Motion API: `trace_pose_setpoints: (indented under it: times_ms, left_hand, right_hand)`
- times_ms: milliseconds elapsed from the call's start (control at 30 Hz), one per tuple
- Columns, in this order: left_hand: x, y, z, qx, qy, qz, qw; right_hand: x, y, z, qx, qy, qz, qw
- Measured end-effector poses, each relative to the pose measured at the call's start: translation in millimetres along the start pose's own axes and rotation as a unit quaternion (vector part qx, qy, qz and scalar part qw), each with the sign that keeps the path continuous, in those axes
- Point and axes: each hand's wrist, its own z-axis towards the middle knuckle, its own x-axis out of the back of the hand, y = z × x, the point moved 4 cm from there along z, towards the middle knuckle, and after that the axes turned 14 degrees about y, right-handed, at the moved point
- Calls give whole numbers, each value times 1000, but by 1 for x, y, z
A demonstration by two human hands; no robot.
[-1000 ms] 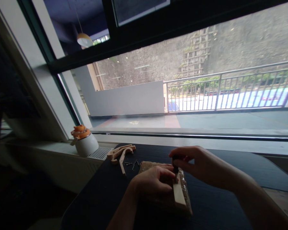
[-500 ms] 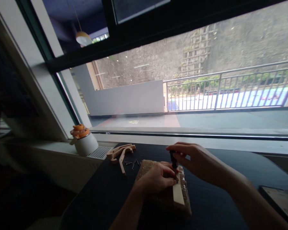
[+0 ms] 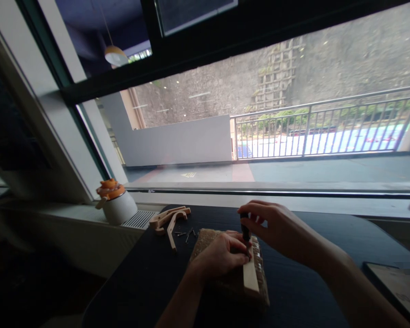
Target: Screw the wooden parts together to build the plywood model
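My right hand [image 3: 268, 218] grips the black handle of a screwdriver [image 3: 245, 228], which stands nearly upright. Its lower end meets a pale wooden strip [image 3: 250, 277]. Close to that end, my left hand [image 3: 220, 255] has thumb and forefinger pinched together; what is between them is too small to make out. The strip lies along the right side of a brown block [image 3: 205, 238] that looks wrapped in clear plastic. My left hand rests over the block and hides part of it.
Curved wooden pieces [image 3: 173, 228] and several loose screws [image 3: 189, 234] lie left of the block on the dark table [image 3: 133, 282]. A phone or tablet [image 3: 392, 287] is at the right edge. A white pot with an orange lid [image 3: 118, 207] stands on the window ledge.
The view has shifted slightly, so everything sits a little further left. The fingers of my right hand have changed position slightly on the screwdriver handle. My left hand keeps its place on the block.
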Motion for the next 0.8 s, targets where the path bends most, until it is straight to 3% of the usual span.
trace_pose_setpoints:
  times_ms: [233,500,800]
  left_hand:
    - [1,-2,-1,-6,7,-13,1000]
    - [0,0,0,3,-1,9,1000]
    - [0,-6,-2,42,-16,-13,999]
  right_hand:
    - [-4,-13,-2,26,-38,9,999]
    - [-3,2,1,14,15,-24,999]
    - [-1,-16,-4,13,-24,-3,1000]
